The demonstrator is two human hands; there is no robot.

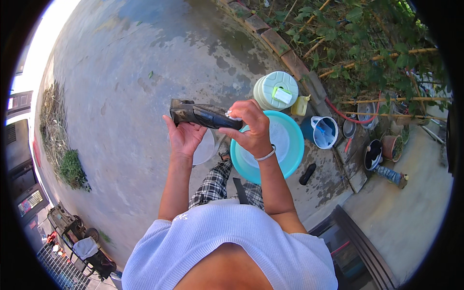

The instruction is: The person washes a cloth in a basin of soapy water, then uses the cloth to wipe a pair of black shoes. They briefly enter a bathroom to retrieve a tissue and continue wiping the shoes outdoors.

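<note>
A black shoe (pixel 205 115) is held up in front of me, lying sideways with its heel end to the left. My left hand (pixel 184 139) supports it from below, closed around the heel end with the thumb up at the side. My right hand (pixel 253 126) is closed at the toe end, pinching a small white wad (pixel 231 115) against the shoe's upper; whether it is cloth or tissue I cannot tell. Beneath my right forearm stands a wide turquoise basin (pixel 296 153). A pale round item (pixel 205 148), partly hidden, sits below my left hand.
Beyond the basin stands a ribbed pale-green tub (pixel 265 87) with a green-and-white item (pixel 282 95) on top. Beside it are a yellow container (pixel 300 105) and a blue bucket (pixel 307 129). Another black shoe (pixel 307 174) lies on the concrete. A brick edging (pixel 275 42) borders the plants.
</note>
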